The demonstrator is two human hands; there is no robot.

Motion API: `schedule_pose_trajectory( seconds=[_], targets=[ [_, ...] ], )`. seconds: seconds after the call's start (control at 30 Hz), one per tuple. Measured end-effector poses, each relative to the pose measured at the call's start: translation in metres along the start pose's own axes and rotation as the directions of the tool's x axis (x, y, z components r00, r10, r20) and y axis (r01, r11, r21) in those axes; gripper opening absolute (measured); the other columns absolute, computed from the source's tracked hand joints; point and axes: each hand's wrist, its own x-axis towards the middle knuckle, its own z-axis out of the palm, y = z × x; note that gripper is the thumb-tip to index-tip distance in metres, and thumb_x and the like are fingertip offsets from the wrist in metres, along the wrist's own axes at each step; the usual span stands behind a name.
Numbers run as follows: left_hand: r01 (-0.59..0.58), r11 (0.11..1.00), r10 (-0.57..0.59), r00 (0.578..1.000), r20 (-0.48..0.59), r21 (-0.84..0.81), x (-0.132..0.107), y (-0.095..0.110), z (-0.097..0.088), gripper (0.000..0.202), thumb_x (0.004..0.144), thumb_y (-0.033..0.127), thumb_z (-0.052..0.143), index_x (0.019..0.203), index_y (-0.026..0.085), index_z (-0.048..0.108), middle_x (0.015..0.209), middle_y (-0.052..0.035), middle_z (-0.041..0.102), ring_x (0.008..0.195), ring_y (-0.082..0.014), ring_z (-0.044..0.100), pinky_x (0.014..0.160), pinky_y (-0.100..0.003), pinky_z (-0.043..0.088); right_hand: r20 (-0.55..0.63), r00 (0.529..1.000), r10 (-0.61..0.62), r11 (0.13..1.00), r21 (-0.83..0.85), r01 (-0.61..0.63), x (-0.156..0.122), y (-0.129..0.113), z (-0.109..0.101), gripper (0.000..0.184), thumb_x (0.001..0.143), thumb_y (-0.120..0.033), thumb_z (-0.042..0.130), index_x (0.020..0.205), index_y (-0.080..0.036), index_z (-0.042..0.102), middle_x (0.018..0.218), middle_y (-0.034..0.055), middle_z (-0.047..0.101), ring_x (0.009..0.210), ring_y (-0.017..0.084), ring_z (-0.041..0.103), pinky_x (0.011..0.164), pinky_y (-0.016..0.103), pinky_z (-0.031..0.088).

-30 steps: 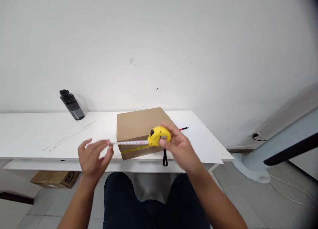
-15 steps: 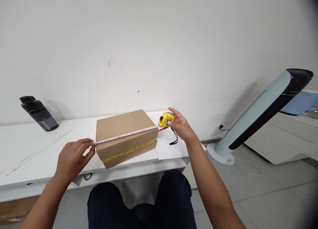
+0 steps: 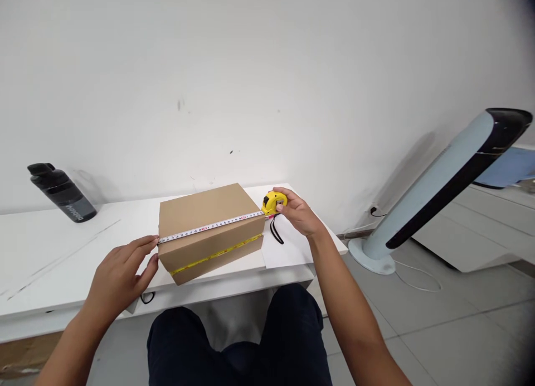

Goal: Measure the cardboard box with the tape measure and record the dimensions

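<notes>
A brown cardboard box (image 3: pixel 209 210) lies on the white table (image 3: pixel 50 263), with a yellow strip (image 3: pixel 217 256) bearing dark marks along its near side. Across its top near the front edge runs the pulled-out white blade (image 3: pixel 221 224) of a tape measure. My right hand (image 3: pixel 301 213) is closed around the yellow tape measure (image 3: pixel 271 202) at the box's right end; a black wrist strap (image 3: pixel 276 231) hangs from it. At the left corner, my left hand (image 3: pixel 121 271) holds the blade's end with its fingertips, the thumb lower by the box's side.
A dark bottle (image 3: pixel 62 193) stands at the table's left, near the wall. White paper (image 3: pixel 288 252) lies right of the box. Beyond the table's right edge, a tower fan (image 3: pixel 434 191) stands on the tiled floor, its cable behind. My knees are below the table's front edge.
The tape measure's case has moved slightly left and down, closer against the box's right edge. My left thumb has shifted down, away from the blade's end. The view has shifted slightly.
</notes>
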Motion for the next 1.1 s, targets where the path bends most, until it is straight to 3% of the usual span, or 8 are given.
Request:
schedule_pose_trajectory(
  seconds=[0.07, 0.2, 0.4, 0.63, 0.73, 0.8, 0.93, 1.1],
  targets=[
    [0.132, 0.985, -0.123, 0.989, 0.084, -0.112, 0.005, 0.002, -0.006, 0.023, 0.095, 0.036, 0.053, 0.111, 0.024, 0.065, 0.109, -0.0041, 0.075, 0.088, -0.0213, 0.072, 0.067, -0.03, 0.053, -0.002, 1.0, 0.008, 1.0, -0.015, -0.008, 0.0, 0.0, -0.001, 0.051, 0.075, -0.041, 0.084, 0.122, -0.032, 0.067, 0.124, 0.0023, 0.07, 0.113, 0.022, 0.062, 0.101, 0.039, 0.048],
    [0.416, 0.878, -0.325, 0.881, 0.345, -0.236, 0.022, 0.011, -0.016, 0.036, 0.093, 0.053, 0.056, 0.118, 0.029, 0.065, 0.107, -0.0028, 0.073, 0.074, -0.0181, 0.071, 0.046, -0.024, 0.046, 0.039, 0.999, 0.034, 0.997, -0.066, -0.031, -0.001, -0.004, -0.003, 0.051, 0.077, -0.041, 0.082, 0.125, -0.032, 0.066, 0.125, 0.0028, 0.068, 0.115, 0.022, 0.062, 0.101, 0.038, 0.048],
    [0.425, 0.9, -0.391, 0.885, 0.254, -0.093, 0.031, 0.023, -0.01, 0.033, 0.09, 0.059, 0.055, 0.091, 0.031, 0.073, 0.097, -0.0008, 0.073, 0.05, -0.0148, 0.061, 0.043, -0.029, 0.039, 0.057, 0.998, 0.038, 0.996, -0.083, -0.033, -0.003, -0.006, -0.008, 0.048, 0.079, -0.038, 0.081, 0.125, -0.033, 0.066, 0.124, 0.0019, 0.067, 0.114, 0.02, 0.061, 0.1, 0.038, 0.048],
    [0.18, 0.983, -0.179, 0.983, -0.039, 0.024, 0.018, 0.031, 0.0, 0.022, 0.096, 0.043, 0.058, 0.084, 0.027, 0.068, 0.084, -0.0006, 0.073, 0.075, -0.022, 0.064, 0.069, -0.036, 0.044, 0.013, 0.999, 0.038, 0.999, -0.025, -0.038, -0.001, -0.005, -0.003, 0.048, 0.074, -0.037, 0.085, 0.119, -0.033, 0.07, 0.115, 0.0009, 0.071, 0.106, 0.02, 0.064, 0.097, 0.038, 0.049],
    [0.068, 0.992, -0.045, 0.977, -0.207, 0.107, 0.013, 0.035, -0.002, 0.004, 0.092, 0.028, 0.067, 0.095, 0.026, 0.068, 0.086, -0.0006, 0.075, 0.077, -0.0218, 0.066, 0.075, -0.038, 0.045, -0.036, 0.999, 0.018, 1.0, 0.011, -0.018, -0.01, -0.013, 0.0, 0.047, 0.069, -0.036, 0.088, 0.113, -0.034, 0.073, 0.114, 0.0001, 0.072, 0.105, 0.021, 0.065, 0.098, 0.04, 0.049],
    [0.047, 0.992, -0.012, 0.959, -0.282, 0.116, 0.011, 0.043, -0.007, 0.016, 0.087, 0.021, 0.072, 0.102, 0.025, 0.067, 0.091, -0.0027, 0.076, 0.079, -0.0223, 0.067, 0.079, -0.039, 0.047, -0.113, 0.994, -0.003, 0.999, 0.041, 0.007, -0.022, -0.02, 0.004, 0.048, 0.065, -0.039, 0.09, 0.11, -0.034, 0.074, 0.113, 0.0012, 0.073, 0.105, 0.024, 0.066, 0.097, 0.044, 0.051],
    [-0.011, 1.0, 0.014, 0.943, -0.331, 0.009, 0.015, 0.076, -0.014, 0.025, 0.082, 0.015, 0.076, 0.104, 0.023, 0.067, 0.095, -0.0053, 0.076, 0.085, -0.0213, 0.069, 0.091, -0.041, 0.049, -0.244, 0.97, 0.007, 0.998, 0.056, 0.007, -0.055, -0.03, 0.027, 0.053, 0.06, -0.047, 0.092, 0.108, -0.032, 0.075, 0.108, 0.0053, 0.075, 0.1, 0.029, 0.068, 0.088, 0.047, 0.056],
    [-0.165, 0.981, 0.128, 0.948, -0.292, -0.105, 0.035, 0.128, 0.003, 0.02, 0.084, 0.014, 0.075, 0.099, 0.022, 0.066, 0.091, -0.0006, 0.077, 0.079, -0.0157, 0.07, 0.097, -0.039, 0.045, -0.148, 0.981, 0.129, 0.991, 0.052, -0.123, -0.084, -0.02, 0.07, 0.049, 0.068, -0.042, 0.088, 0.112, -0.026, 0.075, 0.104, 0.0064, 0.076, 0.095, 0.027, 0.068, 0.082, 0.041, 0.058]
  ],
)
